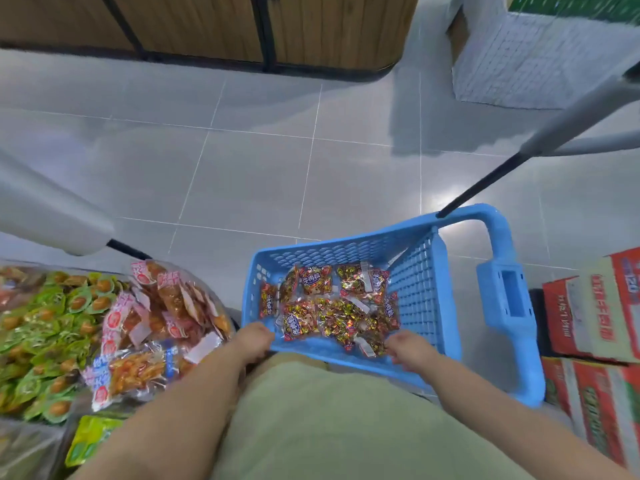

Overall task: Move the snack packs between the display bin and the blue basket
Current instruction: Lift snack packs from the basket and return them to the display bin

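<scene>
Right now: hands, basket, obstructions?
Hands: left hand and right hand grip the blue basket by its near rim. It holds snack packs. Nothing visible between it and the display bin at left.

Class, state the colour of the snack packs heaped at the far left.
The snack packs are green with orange-brown centres, best seen in the head view.

I have only one view, the wide-angle camera on my head. It faces forward and steeply down over my chest, so my forearms run up from the bottom edge to my left hand (254, 342) and right hand (410, 351). Both are close under the lens, gripping the near rim of the blue basket (346, 244). Heaped snack packs (145, 317) fill the lower left corner and cardboard boxes (588, 313) fill the right edge. The tiled floor (277, 150), farther off, takes the upper half. Straight lines bend toward the borders.
</scene>
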`<state>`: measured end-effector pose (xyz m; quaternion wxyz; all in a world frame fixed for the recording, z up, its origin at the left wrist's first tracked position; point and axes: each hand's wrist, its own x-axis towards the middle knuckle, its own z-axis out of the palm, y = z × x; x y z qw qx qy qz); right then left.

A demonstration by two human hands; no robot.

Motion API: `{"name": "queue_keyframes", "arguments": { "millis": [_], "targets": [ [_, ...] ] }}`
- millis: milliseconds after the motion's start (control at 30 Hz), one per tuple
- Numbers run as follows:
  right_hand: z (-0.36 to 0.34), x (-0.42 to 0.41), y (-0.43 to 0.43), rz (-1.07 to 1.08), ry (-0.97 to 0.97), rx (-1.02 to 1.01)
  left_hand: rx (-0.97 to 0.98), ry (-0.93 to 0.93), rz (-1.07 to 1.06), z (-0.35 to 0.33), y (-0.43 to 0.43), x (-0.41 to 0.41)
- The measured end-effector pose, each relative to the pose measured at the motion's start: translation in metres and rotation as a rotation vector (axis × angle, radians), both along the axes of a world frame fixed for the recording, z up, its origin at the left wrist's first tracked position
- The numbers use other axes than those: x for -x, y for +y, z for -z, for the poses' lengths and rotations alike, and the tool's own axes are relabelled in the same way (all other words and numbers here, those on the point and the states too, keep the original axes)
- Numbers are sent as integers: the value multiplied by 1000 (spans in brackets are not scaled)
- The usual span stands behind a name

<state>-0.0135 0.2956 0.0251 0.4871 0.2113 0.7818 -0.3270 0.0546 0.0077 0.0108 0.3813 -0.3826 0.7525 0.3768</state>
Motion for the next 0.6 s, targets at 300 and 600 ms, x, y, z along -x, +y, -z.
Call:
{"name": "queue_keyframes", "arguments": {
  "millis": [300,600],
  "targets": [
    [30,24,-25,166,-41,-46,-74,-123,186,19,-32,55],
    [99,25,-29,650,-202,-55,-112,-177,89,61,-14,61]
  ]
}}
